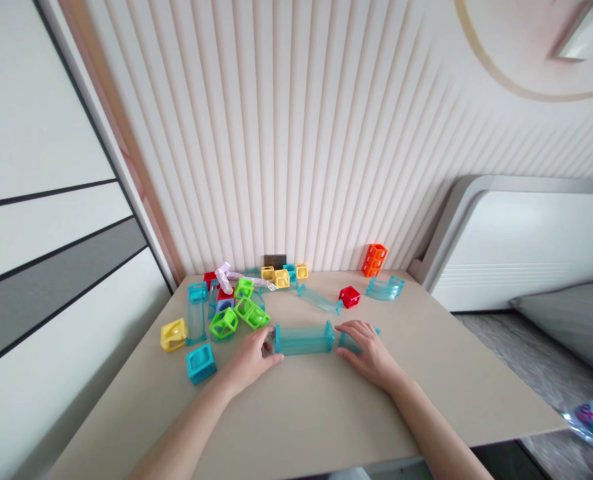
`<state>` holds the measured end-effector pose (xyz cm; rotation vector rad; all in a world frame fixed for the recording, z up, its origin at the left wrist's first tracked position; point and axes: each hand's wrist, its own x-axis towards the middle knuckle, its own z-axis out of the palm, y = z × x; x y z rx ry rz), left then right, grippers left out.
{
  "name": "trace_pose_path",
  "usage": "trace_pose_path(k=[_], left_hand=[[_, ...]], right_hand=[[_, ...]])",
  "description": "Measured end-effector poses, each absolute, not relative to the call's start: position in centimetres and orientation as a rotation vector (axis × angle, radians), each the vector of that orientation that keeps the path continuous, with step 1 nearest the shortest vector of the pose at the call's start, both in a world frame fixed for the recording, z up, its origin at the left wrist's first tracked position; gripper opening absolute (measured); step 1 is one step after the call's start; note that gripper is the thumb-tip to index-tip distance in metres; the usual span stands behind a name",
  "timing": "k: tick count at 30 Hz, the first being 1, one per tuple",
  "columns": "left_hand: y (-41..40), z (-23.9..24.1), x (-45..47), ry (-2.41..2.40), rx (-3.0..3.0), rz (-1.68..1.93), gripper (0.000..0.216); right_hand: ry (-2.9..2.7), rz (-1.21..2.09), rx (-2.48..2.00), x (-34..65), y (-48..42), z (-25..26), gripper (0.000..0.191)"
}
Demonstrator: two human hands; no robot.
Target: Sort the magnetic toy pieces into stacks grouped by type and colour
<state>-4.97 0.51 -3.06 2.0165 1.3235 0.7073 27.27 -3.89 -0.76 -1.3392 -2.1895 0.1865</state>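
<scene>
A straight clear teal track piece (304, 339) lies flat in the middle of the beige table (326, 413). My left hand (250, 360) rests at its left end, fingers curled against that end. My right hand (369, 350) lies over a second teal track piece (349, 342) that butts against the first piece's right end; its fingers press down on it. Most of that second piece is hidden under the hand.
Left of my hands lie a teal cube (200, 363), a yellow cube (173, 334), green cubes (236, 313) and an upright clear tube (196, 312). Farther back are a red cube (349, 297), a curved teal track (385, 288), orange cubes (374, 259), yellow cubes (281, 275).
</scene>
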Motion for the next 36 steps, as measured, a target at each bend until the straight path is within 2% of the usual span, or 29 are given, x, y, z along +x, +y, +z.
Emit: trace_pose_path(k=[21, 31, 36], left_hand=[[0.1, -2.3, -4.8, 1.323, 2.048, 0.705, 0.045], [-1.4, -1.5, -5.6, 1.39, 1.997, 0.648, 0.066], [-3.6, 2.8, -9.1, 1.533, 2.104, 0.778, 0.033]], right_hand=[[-2.258, 0.09, -1.332, 27.1, -3.7, -1.5, 0.039], [-2.2, 0.083, -1.367, 28.1, -3.2, -2.2, 0.038], [-2.18, 0.052, -1.369, 28.4, -3.0, -2.4, 0.037]])
